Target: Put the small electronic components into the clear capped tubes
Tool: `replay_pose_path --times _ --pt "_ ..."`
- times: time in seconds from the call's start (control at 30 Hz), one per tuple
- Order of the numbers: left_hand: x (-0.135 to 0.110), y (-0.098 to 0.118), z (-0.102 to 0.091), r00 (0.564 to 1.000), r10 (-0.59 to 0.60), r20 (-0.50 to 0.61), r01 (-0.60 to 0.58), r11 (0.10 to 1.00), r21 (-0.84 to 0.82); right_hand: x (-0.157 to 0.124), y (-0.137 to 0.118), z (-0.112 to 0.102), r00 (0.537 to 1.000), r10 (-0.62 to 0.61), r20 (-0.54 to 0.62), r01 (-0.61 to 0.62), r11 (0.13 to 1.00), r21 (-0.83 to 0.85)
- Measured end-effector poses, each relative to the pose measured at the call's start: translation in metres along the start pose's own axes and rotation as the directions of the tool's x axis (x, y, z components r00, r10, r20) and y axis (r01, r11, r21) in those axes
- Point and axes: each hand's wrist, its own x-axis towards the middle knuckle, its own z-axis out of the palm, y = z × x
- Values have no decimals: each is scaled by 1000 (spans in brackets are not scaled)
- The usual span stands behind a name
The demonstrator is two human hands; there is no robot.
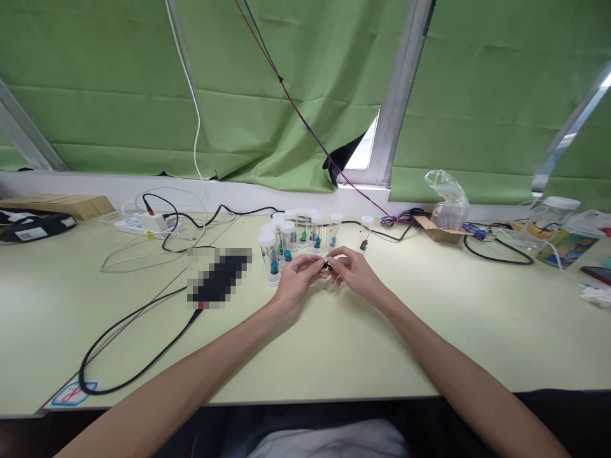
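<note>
My left hand (296, 277) and my right hand (352, 270) meet at the middle of the pale green table (334, 343). Both pinch a small dark part with thin wire legs (326, 268) between their fingertips. Just behind the hands stands a cluster of clear plastic vials with white caps (291, 238), several holding small blue or green pieces. One more vial (366, 232) stands apart to the right of the cluster, with a dark piece in it.
A blurred-out black device (218, 278) with a black cable (124, 343) lies left of my hands. A white power strip (143, 224) and cables lie at the back left, a cardboard box (57, 205) at the far left. A plastic bag (446, 200), jars (556, 226) and wires sit at the right.
</note>
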Motion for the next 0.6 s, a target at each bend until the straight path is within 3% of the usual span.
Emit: replay_pose_path --times 0.17,0.33,0.6 --pt "-2 0 1 1000 -10 27 10 1000 4 3 3 0 999 37 0 -37 999 30" --pt "0 2 2 999 -10 -33 10 1000 2 2 -2 -1 998 -7 -67 4 999 -49" --pt "0 3 3 998 -18 -59 17 1000 -24 -2 -4 0 999 -33 -20 32 999 -44"
